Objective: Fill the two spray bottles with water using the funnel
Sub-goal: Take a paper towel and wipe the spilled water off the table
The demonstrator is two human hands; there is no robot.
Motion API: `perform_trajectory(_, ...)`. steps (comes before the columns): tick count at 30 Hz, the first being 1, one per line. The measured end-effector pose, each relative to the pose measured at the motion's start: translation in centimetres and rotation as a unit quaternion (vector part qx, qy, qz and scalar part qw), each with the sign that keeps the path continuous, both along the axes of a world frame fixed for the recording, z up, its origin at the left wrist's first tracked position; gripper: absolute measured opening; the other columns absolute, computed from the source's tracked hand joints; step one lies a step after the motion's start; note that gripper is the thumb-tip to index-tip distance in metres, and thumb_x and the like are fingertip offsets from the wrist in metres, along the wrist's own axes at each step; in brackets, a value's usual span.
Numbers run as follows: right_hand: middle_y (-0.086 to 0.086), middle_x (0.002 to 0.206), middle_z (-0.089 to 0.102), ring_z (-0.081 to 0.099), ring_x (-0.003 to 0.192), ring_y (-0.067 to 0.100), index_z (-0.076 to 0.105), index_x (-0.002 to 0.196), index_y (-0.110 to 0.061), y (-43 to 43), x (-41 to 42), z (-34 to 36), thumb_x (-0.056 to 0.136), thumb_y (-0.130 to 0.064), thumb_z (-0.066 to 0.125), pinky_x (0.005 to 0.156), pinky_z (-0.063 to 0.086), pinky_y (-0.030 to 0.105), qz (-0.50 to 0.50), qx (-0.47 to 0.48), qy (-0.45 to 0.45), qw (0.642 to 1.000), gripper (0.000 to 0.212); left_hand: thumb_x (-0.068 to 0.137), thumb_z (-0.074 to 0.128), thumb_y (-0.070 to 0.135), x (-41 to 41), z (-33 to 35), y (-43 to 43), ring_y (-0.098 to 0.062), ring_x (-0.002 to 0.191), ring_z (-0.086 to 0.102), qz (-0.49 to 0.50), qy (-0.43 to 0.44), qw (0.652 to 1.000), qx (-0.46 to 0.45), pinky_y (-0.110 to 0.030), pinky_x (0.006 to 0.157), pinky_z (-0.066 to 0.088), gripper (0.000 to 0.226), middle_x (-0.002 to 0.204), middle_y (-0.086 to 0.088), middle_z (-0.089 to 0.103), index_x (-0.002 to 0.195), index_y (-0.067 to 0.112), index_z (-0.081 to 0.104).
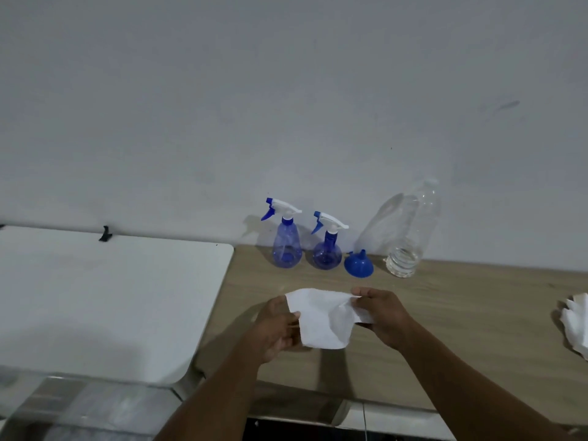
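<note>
Two blue spray bottles with white-and-blue trigger heads stand by the wall, the left one and the right one. A blue funnel lies mouth-down just right of them. A clear plastic water bottle with a little water at its bottom stands beside the funnel. In front of them, above the wooden table, my left hand and my right hand each pinch an edge of a white cloth stretched between them.
A white table top adjoins the wooden table on the left, with a small black clip at its back edge. Crumpled white cloth lies at the far right edge. A bare wall rises behind everything.
</note>
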State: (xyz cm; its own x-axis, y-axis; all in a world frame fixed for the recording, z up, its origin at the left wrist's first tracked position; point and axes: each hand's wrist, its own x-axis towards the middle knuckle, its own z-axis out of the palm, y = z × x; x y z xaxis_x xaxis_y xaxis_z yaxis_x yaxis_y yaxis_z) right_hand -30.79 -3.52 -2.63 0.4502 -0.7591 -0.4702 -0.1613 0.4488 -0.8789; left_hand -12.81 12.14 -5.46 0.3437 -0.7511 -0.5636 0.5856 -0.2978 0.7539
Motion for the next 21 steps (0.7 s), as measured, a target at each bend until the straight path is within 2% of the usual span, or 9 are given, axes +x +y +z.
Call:
perform_trajectory(4,0.021,0.110,0.069,0.069,0.088,0.030,0.069,0.113,0.000,-0.7,-1.0,-0.6,0.085,0.002,0.073,0.067,0.059,0.033,0.045,-0.076,0.075,0.993,0.029,0.092,0.055,-0.001,0.6,-0.2,-0.6,-0.033,0.100,0.070,0.000,-0.125,0.992,0.027,-0.051,0.079,0.060,0.044,0.118,-0.010,0.067,0.117,0.035,0.060)
perform_trajectory(7,0.013,0.109,0.071,0.070,0.094,0.027,0.076,0.105,-0.006,-1.1,-1.4,-1.3,0.084,-0.003,0.076,0.079,0.060,0.034,0.052,-0.168,0.145,0.974,0.022,0.094,0.055,-0.005,1.2,-0.1,-1.0,-0.026,0.089,0.071,-0.012,-0.189,0.982,0.019,-0.041,0.076,0.061,0.033,0.111,-0.015,0.069,0.110,0.020,0.069)
perform_trajectory(9,0.003,0.105,0.073,0.067,0.094,0.019,0.079,0.098,-0.014,-1.0,-1.4,-1.6,0.084,-0.009,0.076,0.082,0.054,0.029,0.056,-0.218,0.182,0.957,0.015,0.094,0.054,-0.006,1.5,0.2,-1.2,-0.023,0.080,0.069,-0.024,-0.225,0.974,0.020,-0.034,0.069,0.060,0.031,0.099,-0.020,0.068,0.114,0.013,0.069)
perform_trajectory(12,-0.006,0.095,0.073,0.065,0.092,0.013,0.078,0.084,-0.023,-0.5,-1.2,-1.5,0.084,-0.010,0.075,0.073,0.047,0.020,0.054,-0.249,0.181,0.950,0.013,0.088,0.061,-0.004,2.0,0.2,-1.2,-0.023,0.085,0.071,-0.054,-0.278,0.958,0.046,-0.028,0.068,0.060,0.028,0.099,-0.018,0.071,0.112,0.007,0.072)
perform_trajectory(15,-0.006,0.092,0.074,0.067,0.090,0.014,0.078,0.082,-0.023,0.0,-0.9,-1.4,0.083,-0.009,0.076,0.072,0.050,0.023,0.055,-0.258,0.144,0.954,0.014,0.082,0.073,0.004,2.4,-0.1,-1.0,-0.019,0.075,0.073,-0.065,-0.309,0.947,0.061,-0.029,0.067,0.060,0.026,0.090,-0.012,0.076,0.107,0.006,0.075)
perform_trajectory(17,-0.004,0.093,0.074,0.067,0.090,0.015,0.078,0.085,-0.022,0.1,-0.7,-1.3,0.083,-0.010,0.077,0.071,0.050,0.024,0.052,-0.262,0.142,0.953,0.012,0.077,0.081,0.011,2.6,-0.4,-0.8,-0.012,0.069,0.071,-0.061,-0.375,0.922,0.070,-0.025,0.069,0.059,0.021,0.081,-0.004,0.076,0.098,0.011,0.079)
perform_trajectory(18,-0.004,0.094,0.074,0.067,0.089,0.015,0.078,0.086,-0.021,0.0,-0.6,-1.3,0.083,-0.011,0.076,0.070,0.049,0.023,0.053,-0.267,0.150,0.950,0.011,0.075,0.084,0.014,2.8,-0.5,-0.8,-0.006,0.067,0.069,-0.065,-0.423,0.901,0.076,-0.019,0.068,0.056,0.018,0.076,0.002,0.075,0.092,0.015,0.080)
perform_trajectory(20,-0.005,0.092,0.073,0.066,0.088,0.014,0.078,0.085,-0.019,-0.1,-0.5,-1.2,0.085,-0.012,0.074,0.070,0.048,0.023,0.065,-0.293,0.188,0.935,0.008,0.073,0.086,0.016,3.0,-0.5,-0.8,0.004,0.057,0.061,-0.062,-0.488,0.867,0.080,-0.006,0.059,0.044,0.011,0.065,0.010,0.069,0.082,0.017,0.080)
perform_trajectory(21,-0.005,0.091,0.072,0.065,0.087,0.014,0.078,0.085,-0.018,-0.1,-0.4,-1.3,0.086,-0.013,0.074,0.070,0.048,0.022,0.070,-0.305,0.211,0.926,0.006,0.072,0.086,0.015,3.0,-0.4,-0.9,0.006,0.053,0.058,-0.059,-0.501,0.860,0.077,-0.006,0.056,0.041,0.009,0.061,0.011,0.066,0.078,0.018,0.080)
